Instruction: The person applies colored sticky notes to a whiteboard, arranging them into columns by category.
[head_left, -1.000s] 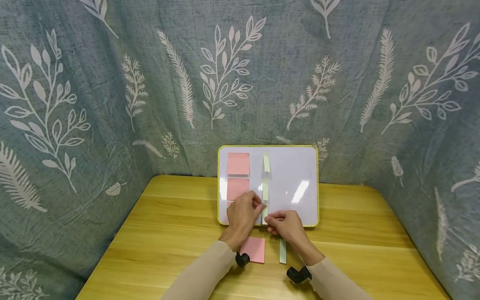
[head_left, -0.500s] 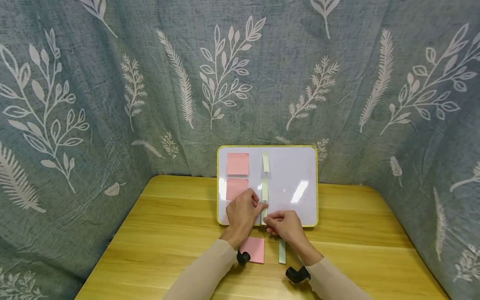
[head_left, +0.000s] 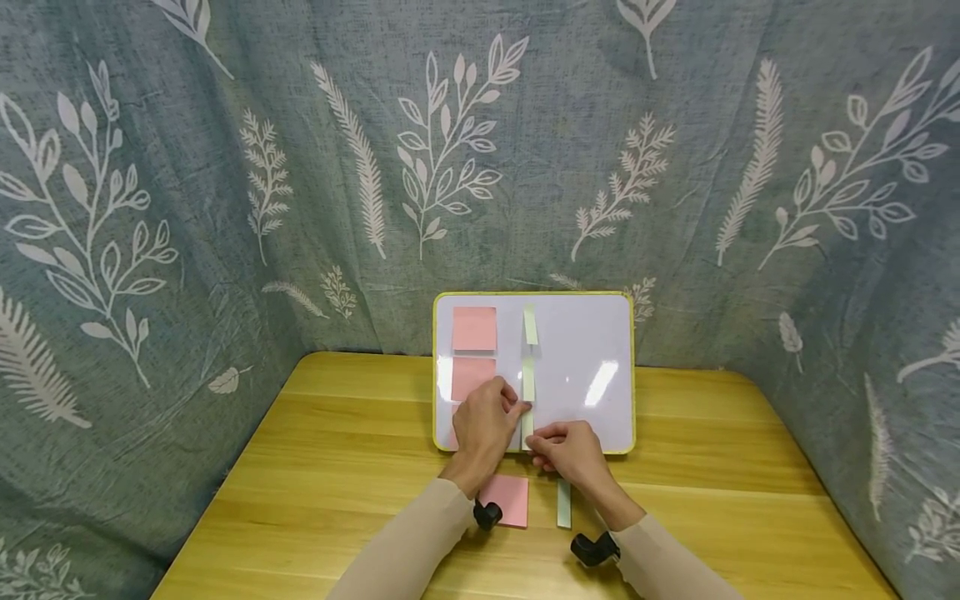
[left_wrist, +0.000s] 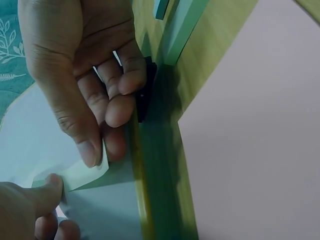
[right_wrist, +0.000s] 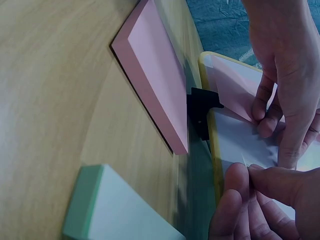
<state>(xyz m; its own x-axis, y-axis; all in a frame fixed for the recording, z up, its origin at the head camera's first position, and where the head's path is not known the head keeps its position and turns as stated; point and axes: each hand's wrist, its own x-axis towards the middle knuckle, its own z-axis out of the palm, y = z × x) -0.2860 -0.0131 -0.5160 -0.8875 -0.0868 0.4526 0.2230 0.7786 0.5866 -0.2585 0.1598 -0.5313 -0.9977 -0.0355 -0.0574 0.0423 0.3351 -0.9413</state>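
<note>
In the head view my left hand is at the lower middle of a whiteboard, with the thumb pressing the upper end of a pale green sticky strip. My right hand pinches the strip's lower end between thumb and index finger, near the board's bottom edge. The left wrist view shows the strip bending up off the board toward the right fingertips. Two more green strips, including the upper strip, line up above it. Left of them is a column of pink sticky notes, the lowest partly behind my left hand.
A pink sticky-note pad lies on the wooden table before the board, partly covered by my left wrist. To its right lies a narrow green pad. Behind the board hangs a patterned blue-grey curtain.
My left thumb moves slightly right over the strip's upper end, then back left. The right hand keeps its pinch on the lower end, almost still.
</note>
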